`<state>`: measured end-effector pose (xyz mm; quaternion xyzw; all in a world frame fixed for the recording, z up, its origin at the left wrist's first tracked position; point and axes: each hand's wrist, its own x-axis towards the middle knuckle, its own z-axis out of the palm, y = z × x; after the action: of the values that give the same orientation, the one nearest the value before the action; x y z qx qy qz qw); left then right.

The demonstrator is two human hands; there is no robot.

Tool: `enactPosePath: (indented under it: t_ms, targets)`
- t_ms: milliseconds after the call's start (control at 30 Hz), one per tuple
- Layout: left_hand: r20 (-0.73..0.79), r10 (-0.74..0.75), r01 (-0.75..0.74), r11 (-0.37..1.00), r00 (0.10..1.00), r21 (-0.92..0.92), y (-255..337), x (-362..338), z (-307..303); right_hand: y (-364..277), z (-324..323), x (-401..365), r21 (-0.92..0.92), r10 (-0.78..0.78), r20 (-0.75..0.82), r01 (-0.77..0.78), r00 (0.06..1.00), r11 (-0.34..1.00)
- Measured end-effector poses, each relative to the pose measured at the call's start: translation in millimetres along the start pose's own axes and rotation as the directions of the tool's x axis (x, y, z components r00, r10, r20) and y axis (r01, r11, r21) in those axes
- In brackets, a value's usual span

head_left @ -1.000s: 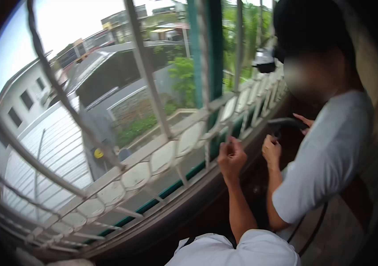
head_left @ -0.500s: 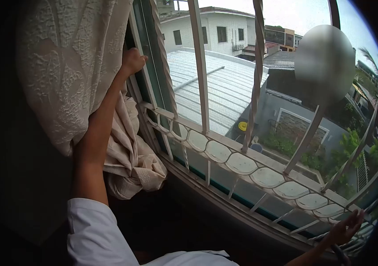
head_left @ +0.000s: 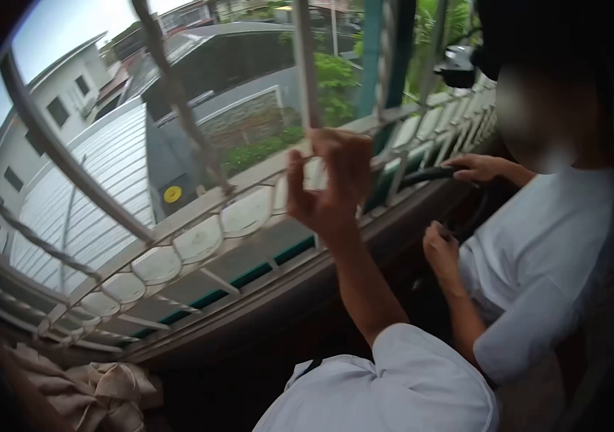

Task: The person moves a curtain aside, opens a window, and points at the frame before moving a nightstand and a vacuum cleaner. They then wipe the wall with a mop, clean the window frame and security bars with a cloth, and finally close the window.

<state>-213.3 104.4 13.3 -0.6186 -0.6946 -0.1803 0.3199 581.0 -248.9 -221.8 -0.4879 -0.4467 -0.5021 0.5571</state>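
My right hand (head_left: 332,180) is raised in front of the window, its fingers bent and the thumb held apart from them. Nothing shows between thumb and fingers. Behind it runs the white metal window grille (head_left: 199,241), with upright bars and a band of rounded loops; the hand overlaps this band and the foot of one bar (head_left: 305,79). My left hand is out of view. At the lower left lies the bunched beige curtain (head_left: 116,389).
At the right, another person in a light shirt (head_left: 537,245) has one hand (head_left: 476,167) on a black curved tube (head_left: 431,174) and the other hand (head_left: 440,248) near their waist. A dark sill (head_left: 249,302) runs below the grille. Outside are a metal roof (head_left: 98,194) and plants.
The view has swung to the right, bringing the other person in. My left hand, earlier closed at the window frame beside the curtain, has left view. My right hand now appears mid-view.
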Motion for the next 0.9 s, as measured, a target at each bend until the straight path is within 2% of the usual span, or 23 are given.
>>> enactPosePath:
  t_ms: [33, 67, 133, 200, 267, 367, 400, 433, 500, 567, 633, 900]
  targets:
    - [0.017, -0.008, 0.008, 1.000, 1.000, 0.015, 13, 2, 1, 2, 7, 4, 0.061, -0.042, 0.005, 0.042, 0.999, 0.997]
    - [0.027, -0.021, 0.021, 1.000, 0.999, 0.018, 25, 4, -1, 3, 14, 3, 0.091, 0.002, 0.010, -0.003, 1.000, 0.996]
    - [0.032, -0.054, 0.053, 0.998, 0.998, 0.030, 13, 2, 4, 1, 16, -1, 0.102, 0.031, -0.041, -0.027, 0.999, 0.994]
    - [0.041, -0.053, 0.051, 0.998, 0.998, 0.041, 25, 2, 1, -1, 12, -2, 0.082, 0.067, -0.036, -0.064, 0.997, 0.995]
    - [0.054, -0.048, 0.045, 0.997, 0.997, 0.060, 35, -2, 0, -3, 12, 5, 0.194, 0.242, -0.058, -0.227, 0.969, 0.954]
    - [0.072, -0.038, 0.033, 0.997, 0.997, 0.069, 45, -5, -2, 3, 18, 21, 0.247, 0.289, -0.112, -0.255, 0.951, 0.935]
    - [0.068, -0.037, 0.032, 0.997, 0.997, 0.069, 51, -5, 1, 4, 20, 21, 0.278, 0.353, -0.077, -0.320, 0.933, 0.906]
    - [0.073, -0.030, 0.025, 0.997, 0.997, 0.071, 52, -6, 1, 5, 21, 18, 0.269, 0.349, -0.087, -0.315, 0.933, 0.910]
    - [0.075, -0.019, 0.015, 0.998, 0.997, 0.062, 54, -1, 8, 5, 18, 12, 0.182, 0.293, 0.074, -0.302, 0.953, 0.936]
    - [0.077, -0.014, 0.010, 0.999, 0.997, 0.054, 56, -3, 11, 4, 14, 9, 0.167, 0.289, 0.061, -0.295, 0.955, 0.941]
    - [0.072, -0.014, 0.011, 0.999, 0.997, 0.045, 57, -6, 12, 7, 10, 13, 0.243, 0.324, 0.183, -0.362, 0.928, 0.900]
    - [0.078, -0.011, 0.009, 1.000, 0.997, 0.019, 60, -14, 26, 5, 8, 14, 0.236, 0.337, 0.253, -0.396, 0.907, 0.888]
